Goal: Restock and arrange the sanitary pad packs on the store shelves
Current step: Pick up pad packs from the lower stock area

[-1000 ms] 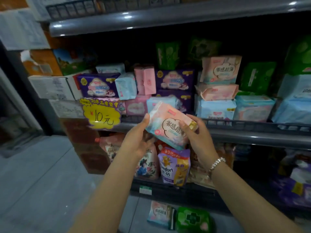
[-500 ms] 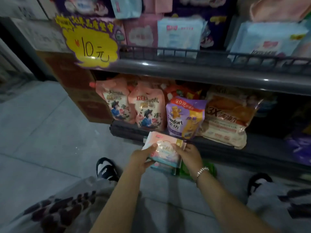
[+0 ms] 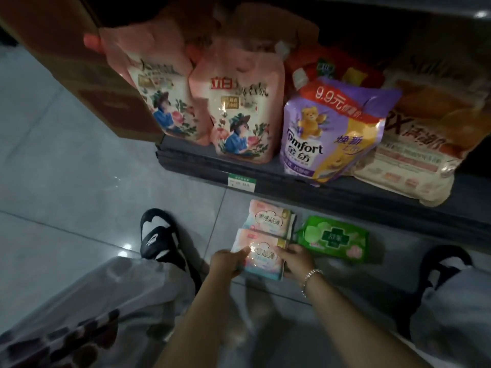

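I see left hand and right hand both gripping soft pink plastic pad pack by sides, likely to stay level. Green pack just right of right hand.

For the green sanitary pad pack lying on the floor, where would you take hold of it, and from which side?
The green sanitary pad pack lies flat on the grey tiled floor, right of the pink packs. Probably best pinch its two long edges from above, since the broad face is up. The right hand is nearest.
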Demonstrator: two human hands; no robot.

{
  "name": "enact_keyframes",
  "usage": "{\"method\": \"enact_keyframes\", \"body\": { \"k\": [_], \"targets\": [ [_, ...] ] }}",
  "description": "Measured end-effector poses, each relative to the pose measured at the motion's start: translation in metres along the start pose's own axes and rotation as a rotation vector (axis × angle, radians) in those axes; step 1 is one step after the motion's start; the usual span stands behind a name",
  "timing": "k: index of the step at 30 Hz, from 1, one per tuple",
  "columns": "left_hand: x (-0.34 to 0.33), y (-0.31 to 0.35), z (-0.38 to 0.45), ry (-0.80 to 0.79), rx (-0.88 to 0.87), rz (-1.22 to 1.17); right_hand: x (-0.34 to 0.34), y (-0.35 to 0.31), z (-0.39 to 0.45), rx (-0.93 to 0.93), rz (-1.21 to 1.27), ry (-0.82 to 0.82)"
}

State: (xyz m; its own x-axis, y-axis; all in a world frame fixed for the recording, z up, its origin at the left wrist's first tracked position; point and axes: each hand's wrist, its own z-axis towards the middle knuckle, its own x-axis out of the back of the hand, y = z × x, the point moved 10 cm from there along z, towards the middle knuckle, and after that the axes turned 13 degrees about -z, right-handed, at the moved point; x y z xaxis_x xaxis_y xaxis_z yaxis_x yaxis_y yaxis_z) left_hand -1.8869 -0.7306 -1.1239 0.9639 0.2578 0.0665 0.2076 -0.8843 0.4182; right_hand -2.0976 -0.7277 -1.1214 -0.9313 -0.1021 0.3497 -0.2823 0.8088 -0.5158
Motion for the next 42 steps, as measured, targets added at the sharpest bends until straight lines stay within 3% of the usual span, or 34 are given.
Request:
{"method": "enact_keyframes", "body": {
  "k": [9, 18, 30, 35, 42],
  "targets": [
    [0.009, -0.016, 0.025, -0.024, 0.007, 0.025, -0.025, 0.042, 0.027, -0.061, -0.105, 0.008],
    [-0.013, -0.006, 0.038, 0.066, -0.093, 0.138, -0.002, 0.024, 0.031, -0.04, -0.011, 0.198],
    [-0.027, 0.008, 0.026, 0.103, -0.106, 0.093, 0.0, 0.016, 0.027, -0.021, 0.136, 0.182],
    [-0.025, 0.029, -0.017, 0.169, -0.224, 0.132, 0.008, 0.005, 0.001, 0.021, 0.183, 0.173],
    [-0.051, 0.092, -0.115, 0.071, -0.527, 0.1, 0.055, -0.062, -0.072, 0.238, 0.131, 0.268]
  ]
}}
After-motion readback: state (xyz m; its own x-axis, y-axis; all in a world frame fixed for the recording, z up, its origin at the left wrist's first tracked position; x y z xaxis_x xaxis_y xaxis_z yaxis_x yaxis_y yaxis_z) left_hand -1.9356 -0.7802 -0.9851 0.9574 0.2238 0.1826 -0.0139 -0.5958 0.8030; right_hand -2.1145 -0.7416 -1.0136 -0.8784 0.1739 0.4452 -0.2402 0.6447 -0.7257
